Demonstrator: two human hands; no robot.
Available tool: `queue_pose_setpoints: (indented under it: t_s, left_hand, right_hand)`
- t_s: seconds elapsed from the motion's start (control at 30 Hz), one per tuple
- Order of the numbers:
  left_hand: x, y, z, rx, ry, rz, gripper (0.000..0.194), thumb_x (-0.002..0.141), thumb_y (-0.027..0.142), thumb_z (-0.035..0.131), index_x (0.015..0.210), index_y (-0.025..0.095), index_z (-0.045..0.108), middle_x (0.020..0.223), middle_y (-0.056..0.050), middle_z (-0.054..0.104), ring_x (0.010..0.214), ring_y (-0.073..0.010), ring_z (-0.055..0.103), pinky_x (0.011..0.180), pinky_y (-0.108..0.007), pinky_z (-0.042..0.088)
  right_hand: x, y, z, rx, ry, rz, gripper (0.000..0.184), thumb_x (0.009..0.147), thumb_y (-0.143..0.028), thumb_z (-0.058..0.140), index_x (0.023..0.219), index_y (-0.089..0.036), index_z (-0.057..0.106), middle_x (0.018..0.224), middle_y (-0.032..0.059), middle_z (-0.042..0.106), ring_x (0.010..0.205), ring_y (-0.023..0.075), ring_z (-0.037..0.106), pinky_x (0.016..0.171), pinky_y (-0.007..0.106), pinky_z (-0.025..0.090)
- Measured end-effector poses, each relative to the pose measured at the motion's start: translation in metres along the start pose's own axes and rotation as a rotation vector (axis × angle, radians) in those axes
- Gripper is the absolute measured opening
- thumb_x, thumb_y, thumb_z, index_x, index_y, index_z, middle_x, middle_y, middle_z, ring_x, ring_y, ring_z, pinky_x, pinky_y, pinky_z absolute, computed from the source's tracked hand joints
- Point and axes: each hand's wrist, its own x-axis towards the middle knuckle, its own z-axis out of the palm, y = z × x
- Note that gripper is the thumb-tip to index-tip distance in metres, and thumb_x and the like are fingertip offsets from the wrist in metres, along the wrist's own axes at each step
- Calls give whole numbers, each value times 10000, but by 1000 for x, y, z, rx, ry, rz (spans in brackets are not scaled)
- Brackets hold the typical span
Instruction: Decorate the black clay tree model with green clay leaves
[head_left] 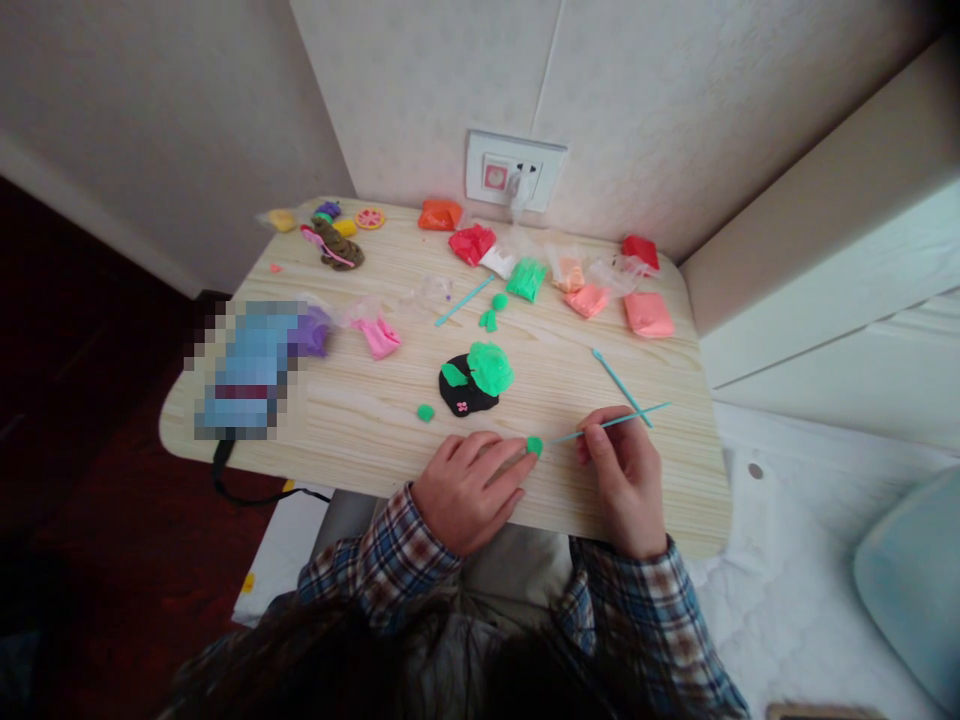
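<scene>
My left hand [466,488] rests on the wooden table [360,420], its fingers pinched on a small green clay piece [534,445]. My right hand [624,472] grips a thin teal sculpting tool [611,424] whose tip points at that green piece. Just beyond my hands lies a black clay base [459,392] topped with a green clay flower [490,368] and a green leaf. A small green clay ball [425,412] sits to the left of the base.
Bags of clay lie along the far edge: orange [440,214], red [472,243], green [526,279], salmon [649,314]. Two more teal tools [619,386] [465,300] lie on the table. A pink clay bag [379,336], a clay figure [337,247] and a wall socket [514,171] are also in view.
</scene>
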Motion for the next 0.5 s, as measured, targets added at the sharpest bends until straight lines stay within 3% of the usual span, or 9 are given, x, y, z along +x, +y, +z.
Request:
queue_pose_setpoints:
  t_s: [0.37, 0.5]
  left_hand:
    - [3, 1, -4, 5, -26, -13, 305, 875, 260, 468, 1133, 183, 612, 1113, -58, 651, 959, -203, 542, 739, -340, 433]
    - [2, 1, -2, 0, -4, -14, 312, 881, 265, 450, 1139, 185, 607, 1113, -62, 644, 970, -209, 534, 747, -352, 429]
  right_hand:
    - [-2, -5, 4, -175, -67, -112, 90, 890, -264, 466, 839, -201, 504, 704, -18, 512, 613, 112, 491, 577, 254, 385]
    - [-2, -3, 4, -105, -29, -79, 102, 885, -286, 485, 844, -201, 522, 704, -17, 520, 610, 111, 490, 560, 246, 391]
